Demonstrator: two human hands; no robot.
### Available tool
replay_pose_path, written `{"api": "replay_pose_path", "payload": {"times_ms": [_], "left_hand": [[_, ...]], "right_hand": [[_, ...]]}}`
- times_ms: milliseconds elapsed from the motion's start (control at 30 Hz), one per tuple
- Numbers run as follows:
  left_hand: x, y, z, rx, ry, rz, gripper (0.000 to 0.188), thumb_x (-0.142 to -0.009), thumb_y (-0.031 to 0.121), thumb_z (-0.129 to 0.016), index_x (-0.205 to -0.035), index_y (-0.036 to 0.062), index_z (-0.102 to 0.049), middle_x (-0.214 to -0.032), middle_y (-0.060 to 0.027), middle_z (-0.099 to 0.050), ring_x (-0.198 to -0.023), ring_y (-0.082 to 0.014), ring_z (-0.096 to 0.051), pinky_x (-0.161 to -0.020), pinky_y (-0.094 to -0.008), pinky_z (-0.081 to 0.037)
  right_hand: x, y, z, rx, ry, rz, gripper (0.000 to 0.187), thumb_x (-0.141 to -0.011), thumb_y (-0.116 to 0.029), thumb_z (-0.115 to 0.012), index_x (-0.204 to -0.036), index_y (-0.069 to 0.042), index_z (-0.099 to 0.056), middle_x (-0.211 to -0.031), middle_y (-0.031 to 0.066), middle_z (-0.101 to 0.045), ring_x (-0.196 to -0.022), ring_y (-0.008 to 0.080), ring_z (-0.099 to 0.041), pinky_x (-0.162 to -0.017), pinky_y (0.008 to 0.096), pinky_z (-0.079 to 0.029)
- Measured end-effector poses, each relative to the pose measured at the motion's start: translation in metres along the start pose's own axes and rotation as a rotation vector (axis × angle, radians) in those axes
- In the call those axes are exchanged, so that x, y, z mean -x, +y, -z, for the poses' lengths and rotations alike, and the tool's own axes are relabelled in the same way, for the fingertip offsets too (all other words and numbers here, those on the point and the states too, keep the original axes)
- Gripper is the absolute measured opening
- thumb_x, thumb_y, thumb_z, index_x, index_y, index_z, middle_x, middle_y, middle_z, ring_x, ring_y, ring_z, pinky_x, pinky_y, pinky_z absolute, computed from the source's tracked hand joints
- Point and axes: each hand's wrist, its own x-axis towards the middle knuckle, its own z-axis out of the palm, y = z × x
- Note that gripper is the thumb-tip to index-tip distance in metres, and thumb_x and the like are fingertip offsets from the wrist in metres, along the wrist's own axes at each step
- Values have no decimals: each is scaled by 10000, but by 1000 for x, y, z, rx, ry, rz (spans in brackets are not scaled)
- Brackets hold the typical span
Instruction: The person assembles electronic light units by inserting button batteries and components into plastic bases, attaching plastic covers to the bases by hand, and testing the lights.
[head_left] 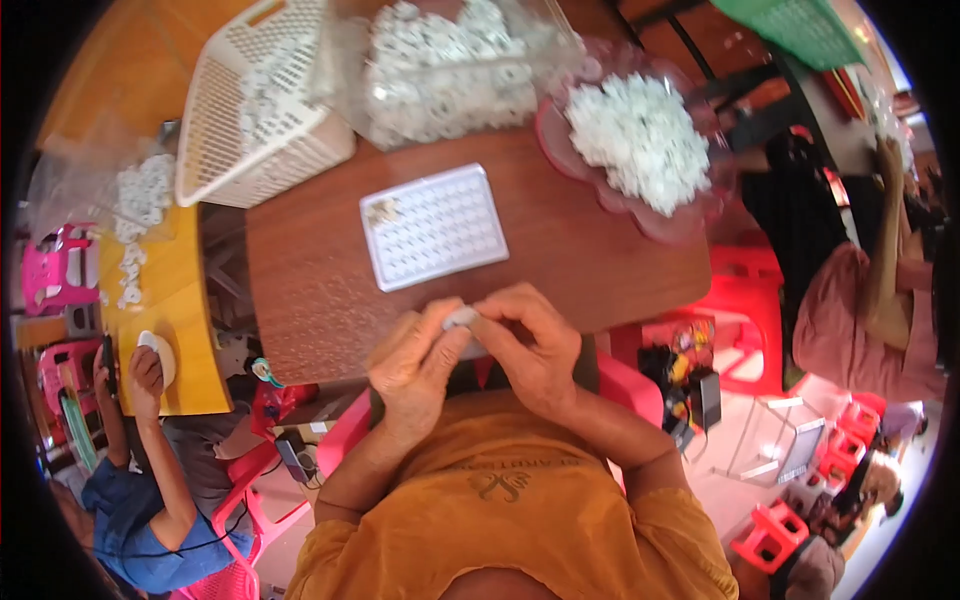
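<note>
Just below the white tray (444,269), a small white piece (460,318), seemingly unfinished, is pinched tightly by the left hand (412,365) and right hand (533,346), while the white heap (640,140) right of the tray is apparently left.

Left hand (412,362), right hand (532,345) — pale piece (460,318) between

Brown table (310,260), yellow table (190,285), red plastic stools (745,268), pale pinkish floor (712,495).
</note>
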Motion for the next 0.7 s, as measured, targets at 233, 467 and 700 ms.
{"api": "replay_pose_path", "payload": {"times_ms": [233,467,700], "left_hand": [[-42,6,39,-121,57,-183,185,-776,69,-688,-950,4,-673,-774,-96,-648,-660,-162,-597,-602,-277,-473],[-155,23,110,-96,313,-103,382,-830,36,-607,-1198,-45,-544,-772,-46,-625,-680,-70,-534,-589,-204,-422],[-109,35,90,976,-90,148,403,-985,293,-379,-1024,-61,-568,-440,-4,-378,-377,-97,-317,-382,-248,-314]], "right_hand": [[2,-1,4,-92,-56,-116,126,-803,54,-613,-925,26,-606,-800,65,-555,-706,124,-516,-630,229,-422],[4,1,10,-83,-125,-152,129,-807,50,-604,-932,18,-606,-774,44,-544,-695,102,-504,-615,225,-412],[9,6,16,-54,-127,-227,117,-799,44,-609,-913,20,-608,-758,41,-544,-684,102,-506,-606,227,-409]]}}
